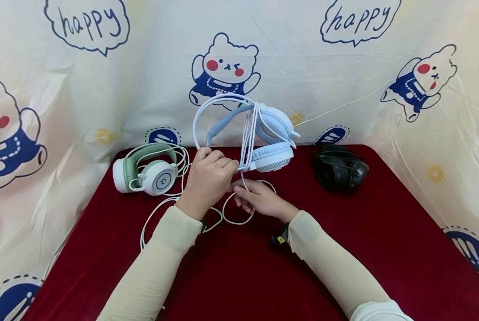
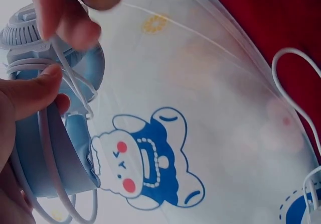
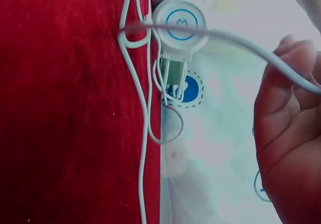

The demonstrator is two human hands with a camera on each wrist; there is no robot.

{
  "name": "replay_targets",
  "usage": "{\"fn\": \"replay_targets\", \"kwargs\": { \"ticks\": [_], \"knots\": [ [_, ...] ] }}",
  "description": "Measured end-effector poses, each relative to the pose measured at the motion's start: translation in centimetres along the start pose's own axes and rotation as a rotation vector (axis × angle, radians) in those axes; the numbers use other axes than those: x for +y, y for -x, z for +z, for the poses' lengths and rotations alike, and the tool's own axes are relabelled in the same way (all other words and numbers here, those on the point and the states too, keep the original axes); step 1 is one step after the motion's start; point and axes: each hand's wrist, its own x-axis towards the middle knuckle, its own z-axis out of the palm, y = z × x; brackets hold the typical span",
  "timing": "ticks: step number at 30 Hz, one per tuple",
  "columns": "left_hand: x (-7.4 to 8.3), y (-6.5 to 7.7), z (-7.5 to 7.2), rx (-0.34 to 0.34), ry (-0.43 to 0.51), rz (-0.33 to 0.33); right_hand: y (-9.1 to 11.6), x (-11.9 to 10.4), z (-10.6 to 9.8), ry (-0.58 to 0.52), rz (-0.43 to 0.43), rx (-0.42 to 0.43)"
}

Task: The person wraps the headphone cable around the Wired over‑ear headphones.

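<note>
My left hand point(image 1: 212, 176) grips the headband of light blue and white headphones point(image 1: 272, 157), holding them up over the table with both ear cups to the right. White cable is wound several times round the headband beside the cups. Just below, my right hand point(image 1: 259, 199) pinches the loose length of the headphone cable point(image 3: 241, 42) between thumb and fingers, and a loop of it hangs under the hand. In the left wrist view the left thumb point(image 2: 47, 83) lies over the wound cable, with the right fingertips point(image 2: 80, 30) close to the cups.
Green and white headphones point(image 1: 159, 178) lie at the table's back left, their pale cable trailing toward the middle. Black headphones point(image 1: 340, 169) lie at the back right. The table has a dark red cloth point(image 1: 239, 276), and a printed curtain point(image 1: 151, 80) surrounds it at the back and sides.
</note>
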Motion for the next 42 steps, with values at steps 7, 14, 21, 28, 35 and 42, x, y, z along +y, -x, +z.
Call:
{"fn": "replay_targets", "kwargs": {
  "ticks": [7, 14, 21, 28, 35, 42],
  "knots": [
    [-0.4, 0.0, 0.0, -0.039, -0.011, -0.012, 0.5, -0.7, 0.7, 0.062, 0.038, -0.067],
    [-0.5, 0.1, -0.1, -0.062, -0.052, 0.005, 0.9, -1.4, 1.2, 0.084, 0.078, -0.171],
    [-0.8, -0.2, -0.1, -0.055, -0.08, -0.006, 1.1, -2.4, 1.2, 0.133, 0.094, -0.221],
    [-1.3, 0.1, 0.1, -0.063, -0.074, -0.018, 1.4, -3.9, 1.3, 0.193, 0.082, -0.273],
    [-1.7, 0.6, 0.5, -0.076, -0.09, -0.021, 1.9, -5.7, 0.6, 0.257, 0.053, -0.254],
    [-1.9, 0.8, 0.6, -0.131, -0.119, -0.012, 2.8, -7.3, -0.9, 0.257, 0.011, -0.224]
  ]
}}
